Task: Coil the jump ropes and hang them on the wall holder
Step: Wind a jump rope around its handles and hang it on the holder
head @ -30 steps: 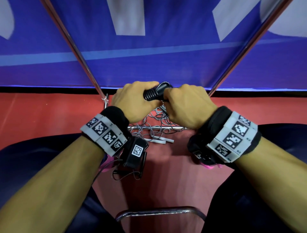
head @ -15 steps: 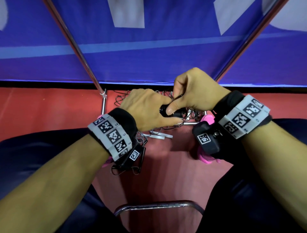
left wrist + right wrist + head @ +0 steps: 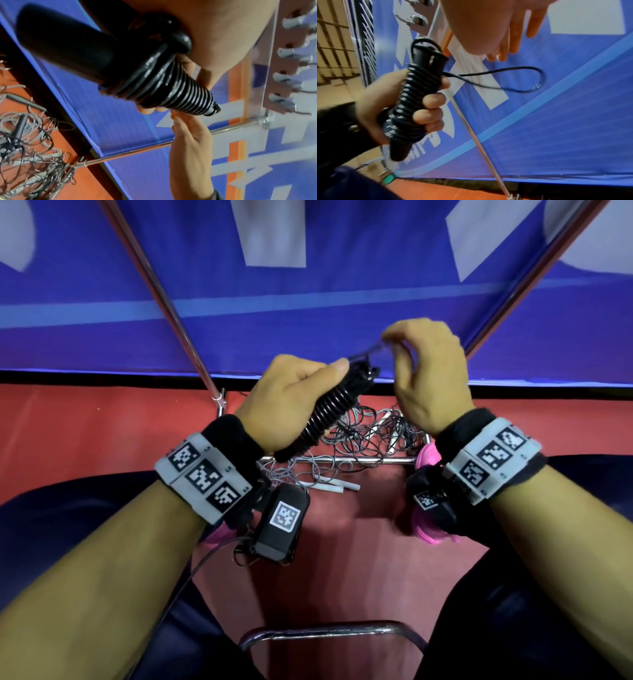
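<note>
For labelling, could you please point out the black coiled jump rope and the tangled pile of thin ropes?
black coiled jump rope (image 3: 327,413): head view, on the wound cord turns.
tangled pile of thin ropes (image 3: 371,437): head view, its middle.

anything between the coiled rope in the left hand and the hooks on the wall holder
Nothing visible does. The left hand grips the coiled rope, and in the left wrist view only open air lies between its tip and the hooks of the wall holder. The right hand is beside the tip, off that path.
</note>
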The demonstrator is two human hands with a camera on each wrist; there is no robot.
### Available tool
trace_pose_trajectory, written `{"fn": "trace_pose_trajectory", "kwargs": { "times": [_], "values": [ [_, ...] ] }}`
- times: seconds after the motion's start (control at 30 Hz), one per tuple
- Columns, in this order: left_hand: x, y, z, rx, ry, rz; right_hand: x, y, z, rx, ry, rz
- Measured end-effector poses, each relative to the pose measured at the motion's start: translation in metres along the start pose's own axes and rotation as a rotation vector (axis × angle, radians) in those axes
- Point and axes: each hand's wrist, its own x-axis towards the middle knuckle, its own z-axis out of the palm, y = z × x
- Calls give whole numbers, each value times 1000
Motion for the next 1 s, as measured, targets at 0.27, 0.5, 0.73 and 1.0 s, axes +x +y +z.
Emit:
{"fn": "trace_pose_trajectory", "kwargs": {
  "times": [0.27, 0.5, 0.73, 1.0],
  "values": [
    [4, 11, 5, -353, -41, -204, -26, -38, 18, 383, -315, -117],
    [4, 12, 2, -322, -37, -204, -12, -33, 9, 395, -291, -23],
    [12, -2, 1, -71, 187, -154, -3, -39, 0, 524, -455, 238],
    [15, -10, 18, 28, 250, -126, -9, -45, 13, 556, -400, 415]
  ]
}}
